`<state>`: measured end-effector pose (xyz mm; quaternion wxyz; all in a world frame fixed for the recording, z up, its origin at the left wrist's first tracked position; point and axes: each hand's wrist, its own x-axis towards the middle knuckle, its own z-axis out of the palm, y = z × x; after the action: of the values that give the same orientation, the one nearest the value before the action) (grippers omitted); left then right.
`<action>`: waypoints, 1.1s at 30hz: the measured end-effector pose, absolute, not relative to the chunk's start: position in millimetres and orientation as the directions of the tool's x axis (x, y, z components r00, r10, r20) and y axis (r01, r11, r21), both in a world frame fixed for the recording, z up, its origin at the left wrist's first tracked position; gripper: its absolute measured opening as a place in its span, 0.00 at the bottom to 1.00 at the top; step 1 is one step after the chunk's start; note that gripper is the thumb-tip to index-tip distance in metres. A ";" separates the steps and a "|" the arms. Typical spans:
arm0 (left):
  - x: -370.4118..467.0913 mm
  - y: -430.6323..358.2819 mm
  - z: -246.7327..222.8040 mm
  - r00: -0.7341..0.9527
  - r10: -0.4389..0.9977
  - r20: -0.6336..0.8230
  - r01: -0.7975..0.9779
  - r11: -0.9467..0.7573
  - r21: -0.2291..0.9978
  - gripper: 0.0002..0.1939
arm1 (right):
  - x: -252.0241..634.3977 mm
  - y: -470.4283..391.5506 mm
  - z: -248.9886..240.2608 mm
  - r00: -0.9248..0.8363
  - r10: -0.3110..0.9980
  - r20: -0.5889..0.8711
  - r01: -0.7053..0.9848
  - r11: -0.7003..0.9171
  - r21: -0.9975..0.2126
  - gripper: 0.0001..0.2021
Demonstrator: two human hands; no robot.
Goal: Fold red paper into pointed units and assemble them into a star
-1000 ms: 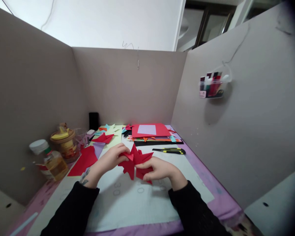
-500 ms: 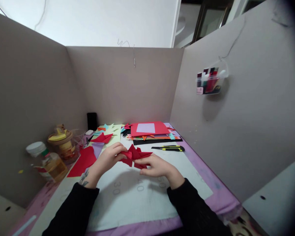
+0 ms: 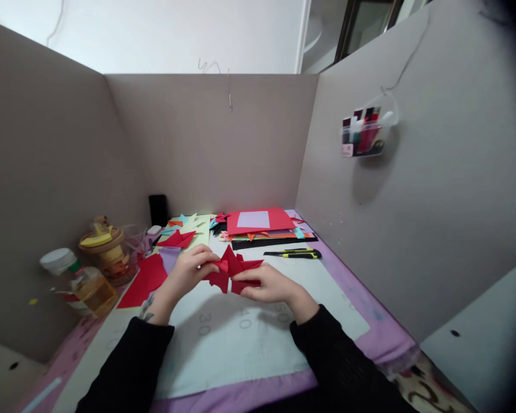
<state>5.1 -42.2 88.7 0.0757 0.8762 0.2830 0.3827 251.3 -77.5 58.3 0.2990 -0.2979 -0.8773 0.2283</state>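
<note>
A folded red paper figure [image 3: 230, 265] with several pointed flaps is held up above the white sheet on the table. My left hand [image 3: 193, 268] pinches its left side between thumb and fingers. On the other side, my right hand [image 3: 269, 283] grips the right part, thumb below and fingers along the flap. The fingertips cover parts of the folds. Another red folded paper piece [image 3: 176, 238] lies beyond my left hand, and a flat red sheet [image 3: 145, 280] rests beside my left wrist.
Two yellow-black utility knives [image 3: 298, 253] lie right of centre, in front of a stack of coloured paper [image 3: 279, 221]. At left stand a bottle of amber liquid [image 3: 93, 293] and a yellow-lidded cup [image 3: 109, 252]. Grey panels [image 3: 215, 143] enclose the table; a clear basket [image 3: 387, 117] hangs right.
The red paper figure has tilted so more of its front and its upper point show. Both hands keep hold of it. The whole view has shifted slightly.
</note>
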 end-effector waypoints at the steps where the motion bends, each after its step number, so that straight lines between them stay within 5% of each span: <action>1: 5.0 -42.5 89.0 0.554 0.560 0.617 0.446 -0.825 0.348 0.06 | 251.3 -77.6 58.1 -0.641 0.659 0.393 0.391 0.722 -0.571 0.15; 14: 2.4 -39.6 87.3 0.727 0.585 0.359 0.538 -0.811 0.231 0.12 | 251.0 -75.0 53.6 -0.653 0.639 0.406 0.437 0.756 -0.488 0.12; 19: 3.4 -39.2 88.2 0.708 0.591 0.386 0.557 -0.804 0.209 0.11 | 250.7 -74.9 52.0 -0.659 0.633 0.406 0.447 0.764 -0.465 0.13; 27: 9.0 -40.8 88.5 0.720 0.501 0.480 0.630 -0.762 -0.149 0.10 | 248.6 -76.3 53.5 -0.622 0.647 0.440 0.439 0.755 -0.487 0.19; 33: 7.9 -38.3 87.9 0.722 0.526 0.449 0.646 -0.746 -0.164 0.08 | 249.5 -71.6 44.1 -0.616 0.619 0.487 0.337 0.766 -0.548 0.21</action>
<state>7.9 -38.3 87.9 -0.1566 0.9146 0.3202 0.1907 249.5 -71.6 44.1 0.3425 -0.2733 -0.8749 0.2062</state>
